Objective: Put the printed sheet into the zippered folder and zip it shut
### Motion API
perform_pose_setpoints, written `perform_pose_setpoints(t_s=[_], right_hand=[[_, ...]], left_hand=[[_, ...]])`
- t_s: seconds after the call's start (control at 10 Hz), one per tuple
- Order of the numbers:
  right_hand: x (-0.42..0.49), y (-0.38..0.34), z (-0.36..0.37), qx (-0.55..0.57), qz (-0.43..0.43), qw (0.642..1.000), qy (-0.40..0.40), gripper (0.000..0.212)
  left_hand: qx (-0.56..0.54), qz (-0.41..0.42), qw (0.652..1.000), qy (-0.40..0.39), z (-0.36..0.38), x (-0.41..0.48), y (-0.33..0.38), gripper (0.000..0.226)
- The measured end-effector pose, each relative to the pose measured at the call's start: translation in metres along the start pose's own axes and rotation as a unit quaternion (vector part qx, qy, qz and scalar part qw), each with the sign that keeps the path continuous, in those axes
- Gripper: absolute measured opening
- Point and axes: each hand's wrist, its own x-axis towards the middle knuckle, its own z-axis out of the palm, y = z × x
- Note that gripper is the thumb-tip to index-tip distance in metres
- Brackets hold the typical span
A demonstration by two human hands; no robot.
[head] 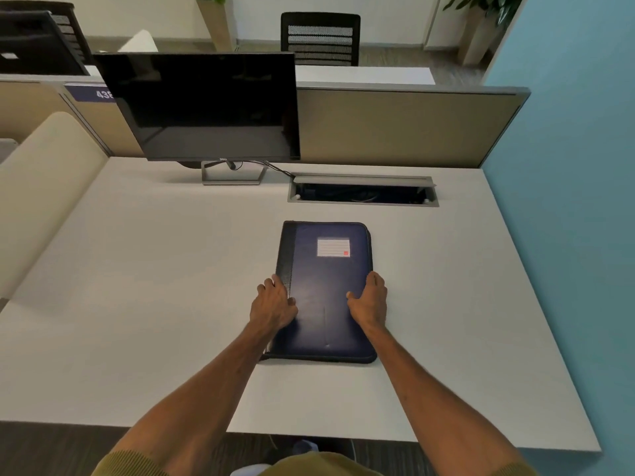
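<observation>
A dark blue zippered folder (pixel 324 280) lies closed and flat on the white desk (pixel 154 286), with a white lined label (pixel 333 247) near its far end. My left hand (pixel 274 304) rests on the folder's left spine edge, fingers curled over it. My right hand (pixel 369 300) grips the right edge, thumb on the cover. No printed sheet shows anywhere on the desk.
A black monitor (pixel 206 104) on a metal stand sits at the back left. An open cable tray (pixel 362 194) is cut into the desk behind the folder. A beige partition (pixel 395 125) bounds the far edge, a blue wall (pixel 567 166) the right.
</observation>
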Motion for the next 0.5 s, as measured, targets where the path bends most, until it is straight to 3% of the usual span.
perform_pose_setpoints(t_s=[0.1,0.3,0.5], right_hand=[[-0.007,0.007,0.004,-0.023,-0.045,0.998,-0.049,0.089],[-0.007,0.014,-0.005,-0.096,-0.065,0.989,-0.094,0.088],[-0.011,0.01,-0.014,-0.252,-0.129,0.958,-0.041,0.084]], left_hand=[[0.004,0.007,1.0,-0.003,0.002,-0.002,0.003,0.082],[0.05,0.013,0.999,0.009,0.002,-0.01,0.013,0.074],[0.096,0.09,0.989,0.075,-0.002,-0.018,0.022,0.08]])
